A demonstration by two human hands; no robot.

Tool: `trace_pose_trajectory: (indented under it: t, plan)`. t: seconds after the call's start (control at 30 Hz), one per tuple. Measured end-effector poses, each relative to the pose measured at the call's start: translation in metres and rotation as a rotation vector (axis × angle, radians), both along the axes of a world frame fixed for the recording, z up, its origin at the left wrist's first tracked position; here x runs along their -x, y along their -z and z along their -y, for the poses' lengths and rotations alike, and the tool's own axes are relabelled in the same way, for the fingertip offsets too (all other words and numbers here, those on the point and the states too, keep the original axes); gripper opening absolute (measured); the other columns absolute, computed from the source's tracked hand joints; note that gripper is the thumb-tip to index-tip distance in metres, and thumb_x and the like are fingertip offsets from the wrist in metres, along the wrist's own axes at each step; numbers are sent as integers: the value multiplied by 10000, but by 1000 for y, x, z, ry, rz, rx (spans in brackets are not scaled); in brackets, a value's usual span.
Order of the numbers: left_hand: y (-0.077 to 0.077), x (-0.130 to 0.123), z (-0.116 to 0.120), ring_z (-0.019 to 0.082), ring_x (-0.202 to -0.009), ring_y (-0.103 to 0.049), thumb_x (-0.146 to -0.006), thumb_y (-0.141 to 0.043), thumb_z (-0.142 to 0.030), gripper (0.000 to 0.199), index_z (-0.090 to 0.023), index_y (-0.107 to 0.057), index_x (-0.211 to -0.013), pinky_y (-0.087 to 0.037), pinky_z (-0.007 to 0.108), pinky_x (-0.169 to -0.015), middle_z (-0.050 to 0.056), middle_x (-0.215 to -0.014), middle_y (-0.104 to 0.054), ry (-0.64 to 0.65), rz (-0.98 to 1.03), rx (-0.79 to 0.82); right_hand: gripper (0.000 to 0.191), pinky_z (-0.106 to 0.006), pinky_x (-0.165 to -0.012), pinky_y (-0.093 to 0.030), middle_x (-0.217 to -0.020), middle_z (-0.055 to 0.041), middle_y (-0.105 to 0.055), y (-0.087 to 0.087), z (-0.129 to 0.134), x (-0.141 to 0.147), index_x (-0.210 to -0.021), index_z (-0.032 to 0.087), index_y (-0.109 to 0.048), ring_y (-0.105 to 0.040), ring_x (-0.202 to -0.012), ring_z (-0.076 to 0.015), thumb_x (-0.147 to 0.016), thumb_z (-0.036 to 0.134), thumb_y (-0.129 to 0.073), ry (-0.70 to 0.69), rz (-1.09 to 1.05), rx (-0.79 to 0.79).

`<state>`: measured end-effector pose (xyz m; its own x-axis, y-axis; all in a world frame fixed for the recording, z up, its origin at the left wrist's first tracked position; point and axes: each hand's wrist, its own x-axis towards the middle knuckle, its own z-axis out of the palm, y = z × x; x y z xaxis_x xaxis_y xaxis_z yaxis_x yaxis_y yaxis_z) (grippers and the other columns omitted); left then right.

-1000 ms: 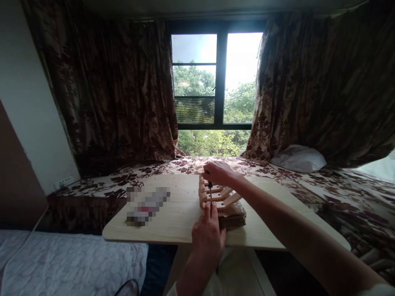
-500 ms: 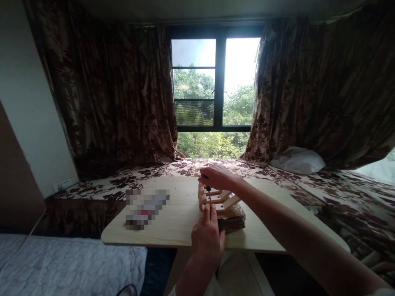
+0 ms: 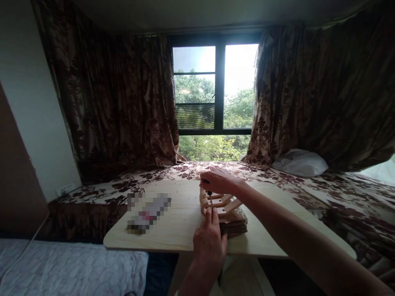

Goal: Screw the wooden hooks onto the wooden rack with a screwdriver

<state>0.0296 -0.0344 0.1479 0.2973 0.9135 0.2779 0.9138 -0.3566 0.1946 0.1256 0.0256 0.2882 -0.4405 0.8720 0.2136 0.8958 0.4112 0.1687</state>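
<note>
My right hand [image 3: 217, 179] is wrapped round the dark handle of a screwdriver [image 3: 211, 200], whose thin metal shaft points down. Below it, the fingers of my left hand [image 3: 208, 239] close at the shaft's lower end, on the near edge of a pale wooden frame [image 3: 227, 209]. This frame has several curved slats with dark holes or screw heads. It rests on a brown layered stack [image 3: 236, 224], possibly cardboard. The screwdriver's tip is hidden behind my left fingers.
Everything stands on a light wooden table [image 3: 175, 230] with rounded corners. A pixelated oblong item [image 3: 151, 213] lies on its left side. Behind are a flower-patterned ledge [image 3: 166, 173], a white plastic bag [image 3: 300, 163] and a window. A quilted pad [image 3: 74, 267] is at lower left.
The view has tilted up slightly, so the scene sits a little lower. My right hand appears slightly turned on the screwdriver handle. My left hand stays at the shaft's lower end.
</note>
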Motion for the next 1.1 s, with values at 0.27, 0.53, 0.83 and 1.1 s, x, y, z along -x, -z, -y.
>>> trace_pose_trajectory:
  t: [0.27,0.53,0.83,1.1]
  plan:
    - [2,1,1,274,-1209,-522,-829,-514,-241,694,-104,-250,-1456,-453,359,-965,150,-1522,-276,-8,7,-11,271,-385,-761,-520,-1074,-69,-619,6,-12,6,-1109,156,-589,-617,-890,-183,-920,344,-540,118,-19,-17]
    - [6,1,-4,257,-1237,-498,-825,-519,-232,687,-113,-265,-1452,-426,332,-993,139,-1523,-281,-3,24,-28,269,-381,-763,-515,-1033,-58,-631,-5,-4,-8,-1069,159,-605,-618,-866,-175,-927,371,-521,-7,-16,28]
    - [8,1,-4,259,-1204,-530,-818,-518,-236,688,-111,-273,-1449,-447,335,-965,153,-1519,-285,-8,26,-33,266,-383,-760,-520,-1066,-68,-622,9,-16,-2,-1101,155,-592,-618,-888,-182,-921,343,-540,134,-48,-16]
    - [11,1,-7,266,-1208,-523,-815,-503,-223,683,-119,-274,-1451,-446,344,-963,145,-1518,-292,-2,36,-57,264,-374,-751,-517,-1021,-56,-632,-2,-2,-9,-1070,158,-602,-618,-852,-171,-927,365,-524,-33,-57,22]
